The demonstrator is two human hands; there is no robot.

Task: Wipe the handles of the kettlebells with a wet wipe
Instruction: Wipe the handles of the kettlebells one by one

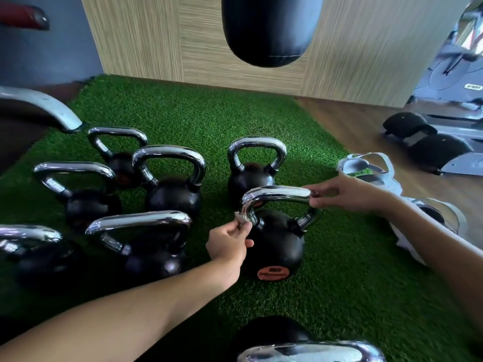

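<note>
Leftmost, five other kettlebells (172, 194) stand on green turf (339, 278). The left hand (228, 244) pinches a white wipe (241, 217) against the left bend of the near kettlebell (277, 244) handle (274, 190). The right hand (342, 194) pinches the handle's right corner.

Punching bag (271, 30) cut by top edge; nearest kettlebell (308, 350) by bottom; wipe (241, 218) mostly hidden.

Green turf mat (209, 113), hanging black punching bag (271, 30), wood-grain wall (143, 35), exercise machine (454, 74) at right
</note>
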